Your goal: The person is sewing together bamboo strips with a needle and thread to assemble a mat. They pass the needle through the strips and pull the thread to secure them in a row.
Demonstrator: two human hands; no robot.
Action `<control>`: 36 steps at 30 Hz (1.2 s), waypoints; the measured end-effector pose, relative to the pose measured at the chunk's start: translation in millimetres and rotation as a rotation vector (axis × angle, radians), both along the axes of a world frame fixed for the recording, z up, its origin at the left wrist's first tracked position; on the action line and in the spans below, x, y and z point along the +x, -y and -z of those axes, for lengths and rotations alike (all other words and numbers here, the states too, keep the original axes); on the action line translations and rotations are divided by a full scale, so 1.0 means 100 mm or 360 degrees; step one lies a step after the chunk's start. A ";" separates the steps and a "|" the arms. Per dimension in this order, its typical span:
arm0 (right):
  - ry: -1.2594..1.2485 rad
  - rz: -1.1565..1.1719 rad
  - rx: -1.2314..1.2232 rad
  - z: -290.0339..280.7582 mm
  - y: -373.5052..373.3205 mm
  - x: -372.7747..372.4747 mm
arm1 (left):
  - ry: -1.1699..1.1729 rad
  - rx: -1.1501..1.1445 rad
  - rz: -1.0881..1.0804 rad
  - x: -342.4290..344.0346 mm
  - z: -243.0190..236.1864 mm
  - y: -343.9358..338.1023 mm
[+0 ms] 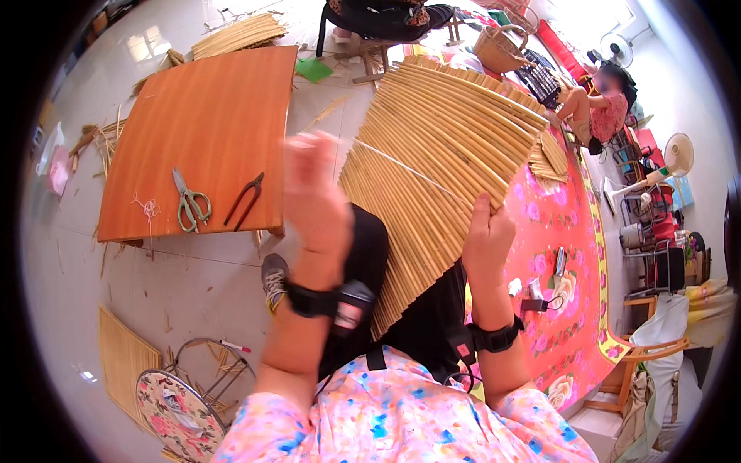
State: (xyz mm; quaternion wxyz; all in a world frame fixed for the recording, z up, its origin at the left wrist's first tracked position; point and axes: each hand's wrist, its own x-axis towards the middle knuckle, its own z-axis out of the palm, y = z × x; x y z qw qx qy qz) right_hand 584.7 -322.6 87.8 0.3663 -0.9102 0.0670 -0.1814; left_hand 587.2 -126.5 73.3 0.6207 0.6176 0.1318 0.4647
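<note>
A fan-shaped panel of thin tan stalks (424,170), laid side by side, rests across my lap. My right hand (488,238) grips its right edge, the thumb on top and the other fingers mostly hidden underneath. To the left of the panel, my left hand (315,193) is raised and blurred by motion, its fingers drawn together. From it a white thread (409,168) runs taut across the stalks toward my right hand. My left hand appears closed on that thread, though the blur hides the exact grip.
An orange-brown wooden table (193,116) at left bears scissors (190,202), red-handled pliers (245,201) and tangled thread (148,207). A round floral stool (174,405) stands lower left. At right are a pink floral cloth (563,339), a seated person (606,108) and a fan (679,154).
</note>
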 end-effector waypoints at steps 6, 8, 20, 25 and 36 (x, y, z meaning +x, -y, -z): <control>0.0250 -0.0263 0.0046 0.08 -0.09 0.04 | 0.0405 -0.1000 0.1353 -0.18 -0.31 -0.43; 0.0237 -0.0254 0.0073 0.10 -0.05 0.02 | 0.0440 -0.1062 0.1475 -0.25 -0.35 -0.72; 0.0248 -0.0415 0.0139 0.11 -0.04 -0.22 | -0.0146 -0.0100 0.1044 -0.58 -0.26 -0.75; 0.0214 -0.0465 0.0158 0.06 -0.07 -0.25 | -0.0286 0.0497 0.1289 -0.32 0.06 0.31; 0.0396 -0.0591 0.0321 0.15 -0.03 -0.20 | 0.0009 -0.1080 0.2300 -0.18 -0.08 -0.15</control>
